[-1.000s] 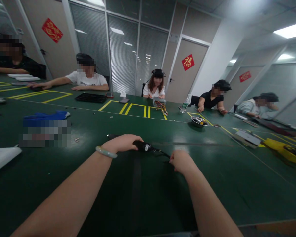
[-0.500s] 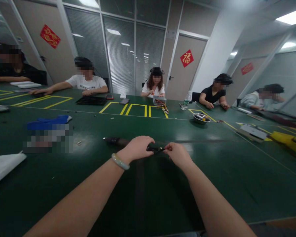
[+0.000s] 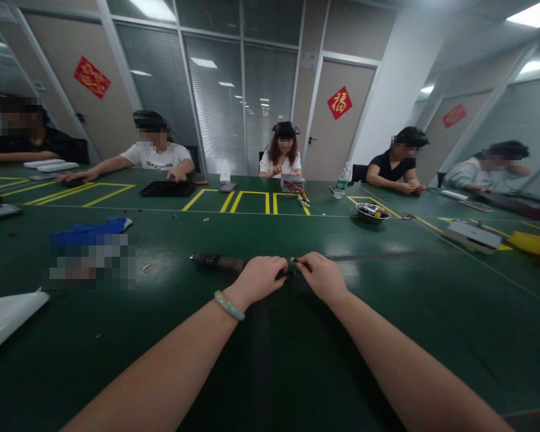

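Note:
My left hand (image 3: 266,277), with a pale bangle at the wrist, is closed around a small black part (image 3: 290,274) whose end pokes out on the right. Between the fingertips of my right hand (image 3: 320,275) is a tiny dark piece with a gold-coloured end (image 3: 293,260); its kind is too small to make out. The fingertips of both hands are close together, just above the table. Behind my left hand lies a dark cylindrical tool with a thin metal tip (image 3: 216,262), like an electric screwdriver, partly hidden by that hand.
The green table (image 3: 198,366) carries a blue cloth-like item (image 3: 90,233) at left, a white packet (image 3: 11,312), a metal bowl of small parts (image 3: 372,213), a water bottle (image 3: 342,181) and a yellow item (image 3: 533,247) at right. Several people sit along the far side.
The tiny gold-ended piece, earlier in line with the black part, now sits higher in my right fingertips, apart from it. My left hand has shifted slightly right. The camera view has tilted a little.

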